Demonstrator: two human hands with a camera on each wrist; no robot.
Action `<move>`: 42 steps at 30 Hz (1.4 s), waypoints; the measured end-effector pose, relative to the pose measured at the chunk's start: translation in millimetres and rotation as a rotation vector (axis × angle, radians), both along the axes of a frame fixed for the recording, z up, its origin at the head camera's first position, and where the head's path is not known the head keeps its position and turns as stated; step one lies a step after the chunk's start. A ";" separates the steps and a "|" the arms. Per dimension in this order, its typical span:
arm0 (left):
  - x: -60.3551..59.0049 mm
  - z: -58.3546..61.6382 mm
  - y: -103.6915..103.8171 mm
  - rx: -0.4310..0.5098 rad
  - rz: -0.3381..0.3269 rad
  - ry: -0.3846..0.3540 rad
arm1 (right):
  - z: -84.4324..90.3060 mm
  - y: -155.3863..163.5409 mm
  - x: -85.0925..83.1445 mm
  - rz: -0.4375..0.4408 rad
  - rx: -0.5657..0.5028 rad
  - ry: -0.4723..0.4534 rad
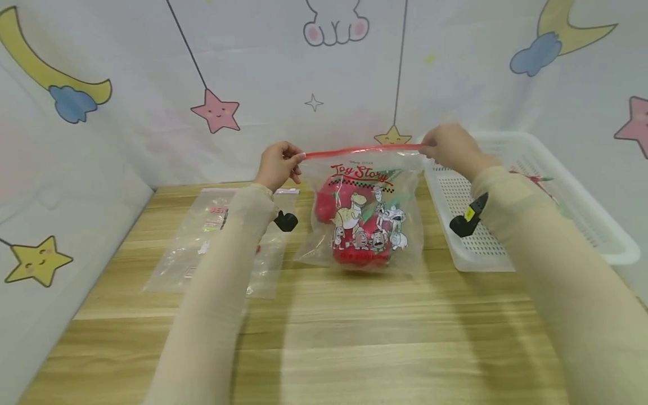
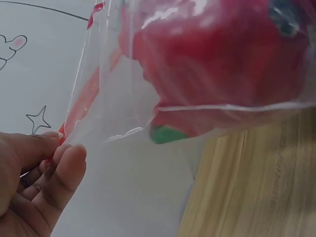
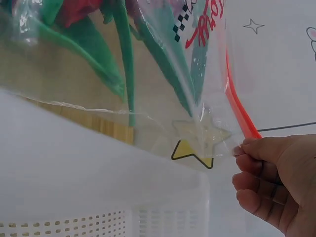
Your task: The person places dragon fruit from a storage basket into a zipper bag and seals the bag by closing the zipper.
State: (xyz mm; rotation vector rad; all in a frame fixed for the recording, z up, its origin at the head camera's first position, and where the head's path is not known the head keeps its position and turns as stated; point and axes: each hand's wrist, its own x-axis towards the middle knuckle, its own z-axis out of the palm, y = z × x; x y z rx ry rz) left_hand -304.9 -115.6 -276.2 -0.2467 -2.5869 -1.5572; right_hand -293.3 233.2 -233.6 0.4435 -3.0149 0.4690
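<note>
A clear zip bag (image 1: pixel 372 225) with a red top strip and Toy Story print hangs upright between my hands, its lower edge close over the table. Red and pink rounded things with green, leaf-like parts (image 3: pixel 98 59) fill it; the print partly hides them. My left hand (image 1: pixel 277 163) pinches the strip's left end between thumb and fingers. At the opposite end, the thumb and forefinger of my right hand (image 1: pixel 452 149) pinch the red strip (image 3: pixel 242 113). The strip is stretched nearly straight across the top.
Flat on the wooden table (image 1: pixel 344 337) at the left lies another clear printed bag (image 1: pixel 177 264), partly behind my left sleeve. A white perforated basket (image 1: pixel 468 260) stands at the right, with a slim red and green item (image 1: pixel 539 179) inside. A printed cloth backdrop (image 1: pixel 304 73) rises behind.
</note>
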 end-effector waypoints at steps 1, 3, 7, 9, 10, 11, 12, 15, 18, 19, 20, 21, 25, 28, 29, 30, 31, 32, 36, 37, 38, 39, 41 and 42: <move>0.0 -2.6 0.1 -0.002 0.000 -0.010 | -1.8 -1.4 -0.3 0.008 0.011 -0.001; 0.4 -7.6 0.2 -0.002 0.000 -0.030 | -5.3 -4.5 -0.2 0.026 0.036 0.004; 1.0 -16.8 -1.5 -0.001 0.002 -0.058 | -10.6 -10.4 1.4 0.040 0.061 0.006; 0.9 -20.8 -3.0 -0.004 0.006 -0.069 | -12.5 -12.1 1.3 0.045 0.072 0.011; 0.9 -22.6 -3.7 -0.003 0.009 -0.070 | -13.2 -12.8 1.3 0.047 0.073 0.010; 0.8 -24.3 -4.3 -0.007 0.011 -0.070 | -13.9 -13.4 1.1 0.051 0.075 0.007; 0.9 -25.7 -4.9 -0.012 0.013 -0.072 | -14.8 -13.8 0.7 0.056 0.077 0.005; 1.3 -29.1 -5.2 -0.031 0.018 -0.068 | -18.0 -14.8 -1.2 0.070 0.091 -0.004; 1.8 -31.3 -4.7 -0.048 0.014 -0.064 | -21.4 -16.1 -2.6 0.081 0.108 -0.027; 2.1 -31.9 -4.5 -0.047 0.013 -0.062 | -22.4 -16.6 -3.1 0.079 0.114 -0.034; 2.4 -32.6 -4.4 -0.049 0.011 -0.060 | -23.4 -17.1 -3.5 0.079 0.117 -0.039; 2.2 -33.7 -4.6 -0.056 0.011 -0.055 | -24.2 -17.7 -3.7 0.078 0.120 -0.043; 1.9 -37.9 -6.3 -0.074 0.018 -0.047 | -27.0 -20.1 -5.7 0.073 0.131 -0.040; 0.9 -40.9 -7.4 -0.086 0.018 -0.052 | -29.5 -21.0 -7.4 0.067 0.141 -0.037; 0.7 -41.5 -7.4 -0.087 0.017 -0.054 | -30.1 -21.1 -8.0 0.060 0.142 -0.040; 0.5 -42.0 -7.3 -0.091 0.014 -0.055 | -30.7 -21.1 -8.7 0.054 0.145 -0.043; -0.1 -42.4 -7.1 -0.091 0.015 -0.056 | -31.1 -21.1 -9.2 0.043 0.148 -0.048; -0.4 -42.6 -6.8 -0.094 0.012 -0.056 | -31.4 -21.0 -9.6 0.034 0.149 -0.052; -0.7 -41.8 -5.7 -0.108 0.011 -0.059 | -31.2 -21.1 -10.9 0.014 0.155 -0.065; -1.3 -41.9 -5.8 -0.105 0.011 -0.061 | -31.1 -21.1 -11.0 0.010 0.158 -0.067; -1.7 -42.1 -5.9 -0.107 0.009 -0.062 | -31.2 -20.9 -11.2 0.011 0.160 -0.065; -2.3 -42.3 -6.1 -0.105 0.008 -0.064 | -31.2 -20.8 -11.3 0.014 0.162 -0.064; -4.1 -43.1 -6.7 -0.101 0.006 -0.067 | -31.1 -20.2 -11.5 0.019 0.168 -0.061; -5.3 -43.6 -7.1 -0.099 0.005 -0.068 | -30.7 -20.0 -11.4 0.020 0.170 -0.060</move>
